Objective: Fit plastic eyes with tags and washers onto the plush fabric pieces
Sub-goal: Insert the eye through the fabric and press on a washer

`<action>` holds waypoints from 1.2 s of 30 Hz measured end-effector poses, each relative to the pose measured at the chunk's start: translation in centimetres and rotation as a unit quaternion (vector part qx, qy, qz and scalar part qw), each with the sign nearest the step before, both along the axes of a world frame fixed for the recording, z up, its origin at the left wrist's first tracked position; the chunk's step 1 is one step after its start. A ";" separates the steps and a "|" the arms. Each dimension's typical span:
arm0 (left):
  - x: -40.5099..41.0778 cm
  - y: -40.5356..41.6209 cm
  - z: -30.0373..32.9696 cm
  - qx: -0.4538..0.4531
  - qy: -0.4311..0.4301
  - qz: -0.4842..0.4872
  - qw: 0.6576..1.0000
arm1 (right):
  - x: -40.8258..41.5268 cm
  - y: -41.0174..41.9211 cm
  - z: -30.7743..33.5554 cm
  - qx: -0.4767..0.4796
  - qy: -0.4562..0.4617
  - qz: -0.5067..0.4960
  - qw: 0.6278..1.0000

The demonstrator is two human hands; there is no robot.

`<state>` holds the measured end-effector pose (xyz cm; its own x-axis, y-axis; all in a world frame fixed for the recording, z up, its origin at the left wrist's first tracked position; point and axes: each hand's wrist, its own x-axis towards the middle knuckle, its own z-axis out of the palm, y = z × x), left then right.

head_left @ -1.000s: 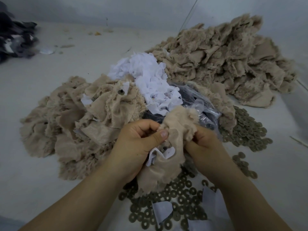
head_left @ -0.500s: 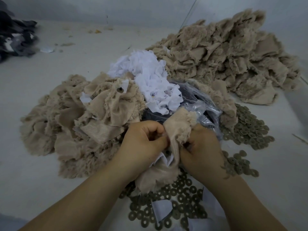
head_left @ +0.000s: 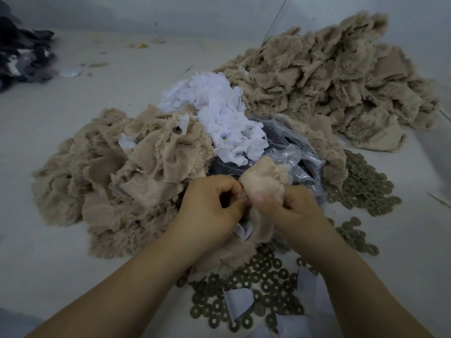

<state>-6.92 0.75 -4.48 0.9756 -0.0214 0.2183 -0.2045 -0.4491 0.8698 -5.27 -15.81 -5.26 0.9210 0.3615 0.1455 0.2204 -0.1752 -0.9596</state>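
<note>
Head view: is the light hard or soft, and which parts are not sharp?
Head view: soft, dim, even light, only faint shadows; glare only on the clear plastic bag; the hands, left hand and right hand, are slightly smeared; the far dark pile is blurred; wide-angle bending near the edges.

Bare table surface [head_left: 80,276] lies open along the near left, and continues up the left side to the far edge. The far left corner is taken by a dark fabric heap [head_left: 23,54]. Centre left is blocked by a tan plush pile [head_left: 117,181]; far right by a larger plush pile [head_left: 329,79]. Between them stand a heap of white tags [head_left: 219,118] and a crumpled plastic bag [head_left: 292,162], leaving no clear lane through the middle. Washers [head_left: 246,301] and loose tags litter the near centre; a second washer heap [head_left: 363,189] sits to the right. A bare strip of table runs down the right edge.
</note>
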 end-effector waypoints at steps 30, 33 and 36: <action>0.2 -0.9 0.2 -0.123 0.044 0.044 0.990 | 0.0 0.9 -0.9 0.022 -0.086 -0.188 0.978; 0.1 -0.9 0.1 -0.120 0.039 0.050 0.991 | -0.1 1.0 -1.0 0.006 -0.106 -0.186 0.977; -0.3 -0.9 -0.1 -0.090 0.021 0.060 0.994 | -0.1 1.1 -1.2 -0.013 -0.116 -0.180 0.977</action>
<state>-7.20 -0.18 -4.63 0.9772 0.1318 0.1663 -0.1197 -0.3049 0.9448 -5.37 -14.68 -6.45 0.9326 0.0261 0.3599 0.3502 -0.3059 -0.8853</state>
